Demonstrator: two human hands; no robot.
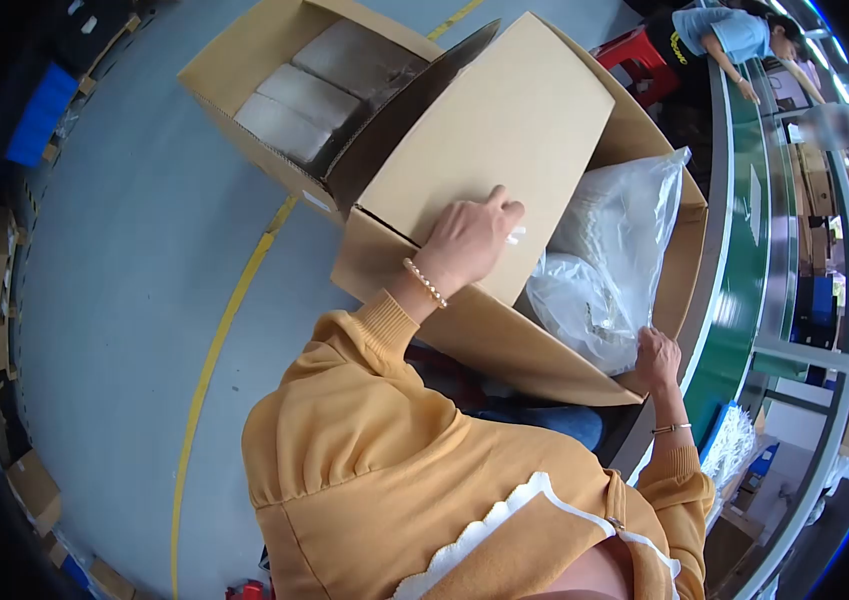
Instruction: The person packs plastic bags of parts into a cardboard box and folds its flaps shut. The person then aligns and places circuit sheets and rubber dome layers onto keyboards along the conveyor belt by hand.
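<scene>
My left hand, with a beaded bracelet, lies on the raised flap of an open cardboard box. Its fingers are curled, and a small white scrap shows beside them; what they hold is not clear. At the box's near right corner, my right hand has its fingers closed on the edge of a clear plastic bag. The bag fills the visible part of the box and contains pale items that I cannot make out. A second plastic bundle bulges in front.
Behind the flap stands another open carton with several wrapped grey-white packs. A green conveyor runs along the right. Farther up it, a person in a blue shirt leans over near a red stool. Yellow tape marks the floor.
</scene>
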